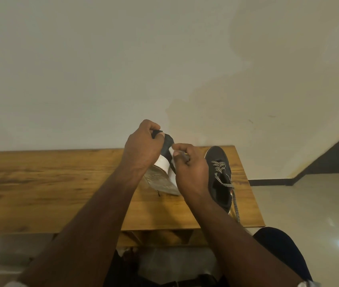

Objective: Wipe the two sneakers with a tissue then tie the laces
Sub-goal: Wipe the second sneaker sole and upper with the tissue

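Surface: a long wooden table (40, 183) with a warm brown grain runs along the wall, its right end near a tiled floor (309, 204).
Room: a plain off-white wall (123, 69) with faint stains stands behind the table; a dark skirting strip (272, 181) runs along its foot on the right, and a dark slanted edge rises at the far right.
Held sneaker: a dark sneaker with a white rubber sole (164, 162) is lifted above the table, tipped so that its worn grey tread faces the camera; a thin lace end hangs below it.
Left hand: the left hand (141, 146) curls round the upper dark part of the held sneaker, fingers closed on it.
Right hand: the right hand (191, 170) sits against the sneaker's white sole edge, thumb and fingers pinching a small white piece (171, 151) there; whether that is the tissue cannot be told.
Second sneaker: a dark sneaker with black-and-white speckled laces (219, 179) lies on the table just right of the right hand, laces loose and untied, one trailing over the table's near edge.
Below: a dark-clothed knee (278, 245) shows under the right forearm.
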